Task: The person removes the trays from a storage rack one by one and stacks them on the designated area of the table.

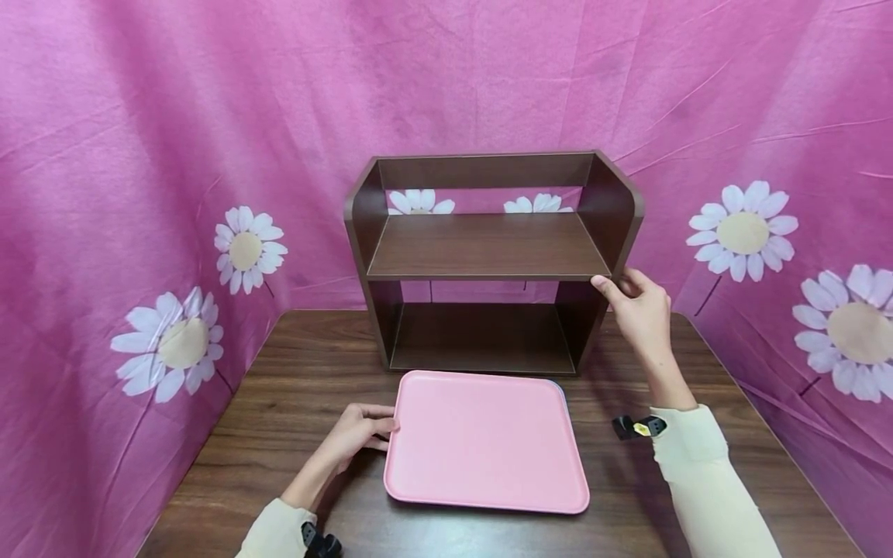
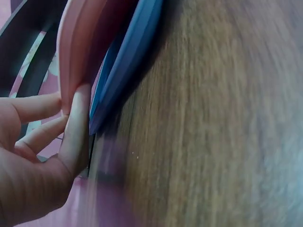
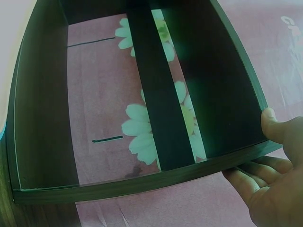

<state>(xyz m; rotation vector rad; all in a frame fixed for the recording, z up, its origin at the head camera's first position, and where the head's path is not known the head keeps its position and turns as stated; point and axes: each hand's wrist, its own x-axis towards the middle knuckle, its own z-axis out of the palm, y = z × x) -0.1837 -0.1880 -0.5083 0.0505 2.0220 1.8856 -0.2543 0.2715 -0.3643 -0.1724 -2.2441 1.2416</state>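
Observation:
A pink rectangular tray point(image 1: 481, 442) lies in front of a dark brown two-tier shelf point(image 1: 488, 244). My left hand point(image 1: 359, 434) pinches the tray's left edge between thumb and fingers. Under it is a blue tray point(image 2: 128, 61), mostly hidden in the head view; in the left wrist view a gap separates the two rims near my fingers. At the shelf's right side, my right hand point(image 1: 642, 314) grips the upright panel, the thumb on the middle board's front edge and the fingers round the outer face, as the right wrist view point(image 3: 279, 165) also shows.
The wooden table point(image 1: 279, 395) carries the shelf towards its back edge. A pink curtain point(image 1: 474, 77) with large white daisies hangs behind and on both sides. Each wrist wears a small black device point(image 1: 638, 427) over a pale sleeve.

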